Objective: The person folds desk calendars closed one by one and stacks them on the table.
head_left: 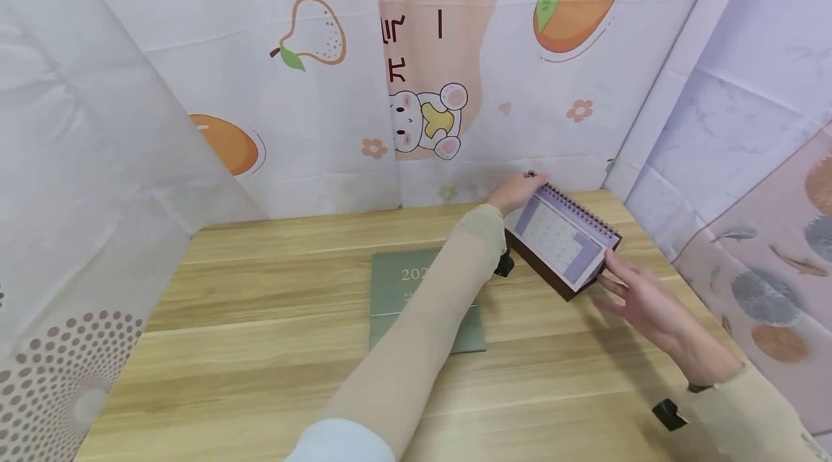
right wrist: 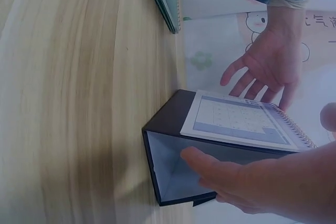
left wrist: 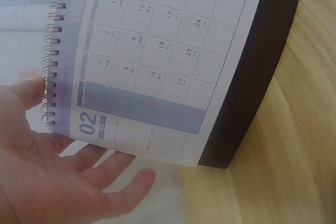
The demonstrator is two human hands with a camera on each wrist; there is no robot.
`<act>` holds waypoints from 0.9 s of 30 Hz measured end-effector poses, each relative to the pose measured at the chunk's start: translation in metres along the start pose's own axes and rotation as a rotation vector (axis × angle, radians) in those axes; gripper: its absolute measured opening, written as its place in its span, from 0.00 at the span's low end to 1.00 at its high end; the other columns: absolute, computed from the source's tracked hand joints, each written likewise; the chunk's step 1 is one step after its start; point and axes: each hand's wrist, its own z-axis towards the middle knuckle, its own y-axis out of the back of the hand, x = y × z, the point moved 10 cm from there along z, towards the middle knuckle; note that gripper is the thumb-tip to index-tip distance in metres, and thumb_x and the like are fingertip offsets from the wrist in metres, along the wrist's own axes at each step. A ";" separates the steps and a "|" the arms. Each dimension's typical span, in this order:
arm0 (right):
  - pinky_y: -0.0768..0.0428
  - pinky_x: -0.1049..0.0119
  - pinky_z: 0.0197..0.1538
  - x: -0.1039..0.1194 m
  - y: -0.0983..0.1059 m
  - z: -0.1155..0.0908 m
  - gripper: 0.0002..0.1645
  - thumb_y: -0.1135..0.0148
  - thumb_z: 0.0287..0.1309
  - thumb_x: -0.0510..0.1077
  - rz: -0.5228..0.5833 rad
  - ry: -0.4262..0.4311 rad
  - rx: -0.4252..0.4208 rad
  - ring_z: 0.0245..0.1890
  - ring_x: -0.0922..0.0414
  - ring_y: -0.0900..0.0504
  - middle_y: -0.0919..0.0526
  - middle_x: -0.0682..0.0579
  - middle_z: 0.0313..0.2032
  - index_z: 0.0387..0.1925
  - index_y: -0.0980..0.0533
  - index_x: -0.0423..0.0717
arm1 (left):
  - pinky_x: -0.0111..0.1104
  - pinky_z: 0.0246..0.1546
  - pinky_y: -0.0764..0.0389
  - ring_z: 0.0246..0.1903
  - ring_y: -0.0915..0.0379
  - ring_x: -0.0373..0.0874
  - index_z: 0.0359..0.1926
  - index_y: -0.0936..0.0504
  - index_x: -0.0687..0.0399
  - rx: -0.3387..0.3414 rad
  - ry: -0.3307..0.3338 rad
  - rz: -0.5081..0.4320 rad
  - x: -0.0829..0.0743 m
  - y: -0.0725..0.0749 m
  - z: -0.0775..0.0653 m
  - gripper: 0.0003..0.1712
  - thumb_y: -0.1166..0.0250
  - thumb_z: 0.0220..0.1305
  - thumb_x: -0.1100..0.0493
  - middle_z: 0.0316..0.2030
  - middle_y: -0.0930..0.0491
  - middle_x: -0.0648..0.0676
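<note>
Lilac calendar [head_left: 552, 234] near worktop [head_left: 260, 289] far-right corner; gap to green calendar [head_left: 388, 296], part-hidden by left sleeve [head_left: 425, 303]. Left hand [head_left: 515, 193], right hand [head_left: 656, 310] at lilac calendar's 2 ends, fingers extended, apart.

The left wrist view's top edge crops the purple calendar [left wrist: 168, 61].
</note>
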 end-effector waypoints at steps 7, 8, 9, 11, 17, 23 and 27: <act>0.19 0.64 0.55 -0.003 -0.002 0.002 0.34 0.64 0.80 0.59 0.068 -0.011 0.024 0.75 0.33 0.73 0.69 0.46 0.80 0.81 0.51 0.59 | 0.43 0.68 0.34 0.66 0.33 0.46 0.66 0.25 0.49 -0.018 -0.018 -0.025 -0.002 0.001 -0.001 0.33 0.50 0.74 0.32 0.63 0.25 0.50; 0.20 0.63 0.55 -0.003 -0.002 0.002 0.34 0.64 0.80 0.59 0.071 -0.009 0.028 0.75 0.32 0.73 0.65 0.47 0.79 0.81 0.50 0.61 | 0.42 0.68 0.35 0.66 0.33 0.46 0.67 0.26 0.49 -0.019 -0.018 -0.028 -0.003 0.002 -0.001 0.34 0.50 0.74 0.33 0.64 0.26 0.49; 0.20 0.63 0.55 -0.003 -0.002 0.002 0.33 0.65 0.80 0.59 0.072 -0.006 0.031 0.75 0.32 0.73 0.62 0.47 0.79 0.80 0.49 0.61 | 0.42 0.69 0.35 0.67 0.34 0.46 0.68 0.27 0.48 -0.022 -0.019 -0.031 -0.003 0.002 -0.002 0.34 0.50 0.74 0.33 0.65 0.26 0.49; 0.20 0.62 0.56 -0.003 -0.002 0.002 0.32 0.65 0.80 0.59 0.072 0.000 0.035 0.75 0.32 0.73 0.58 0.49 0.77 0.80 0.48 0.62 | 0.41 0.69 0.36 0.69 0.36 0.45 0.71 0.29 0.47 -0.028 -0.017 -0.043 -0.004 0.003 -0.003 0.35 0.50 0.75 0.34 0.68 0.28 0.48; 0.19 0.63 0.55 -0.003 0.001 0.002 0.30 0.64 0.80 0.59 0.099 -0.003 0.022 0.75 0.33 0.75 0.64 0.51 0.78 0.79 0.44 0.65 | 0.40 0.70 0.37 0.70 0.37 0.44 0.74 0.33 0.45 -0.054 -0.008 -0.079 -0.008 0.005 -0.008 0.35 0.47 0.74 0.36 0.70 0.30 0.47; 0.19 0.61 0.55 -0.003 0.006 0.002 0.25 0.64 0.81 0.57 0.161 0.017 0.032 0.76 0.40 0.61 0.49 0.59 0.74 0.72 0.33 0.68 | 0.40 0.69 0.35 0.69 0.36 0.45 0.74 0.33 0.46 -0.081 -0.018 -0.072 -0.008 0.006 -0.008 0.35 0.46 0.74 0.37 0.69 0.29 0.48; 0.19 0.57 0.56 0.004 0.009 0.001 0.25 0.65 0.81 0.53 0.228 0.061 0.090 0.63 0.55 0.32 0.34 0.65 0.64 0.68 0.28 0.65 | 0.41 0.69 0.35 0.69 0.36 0.45 0.75 0.33 0.46 -0.083 -0.026 -0.071 -0.008 0.004 -0.005 0.35 0.46 0.74 0.37 0.69 0.29 0.48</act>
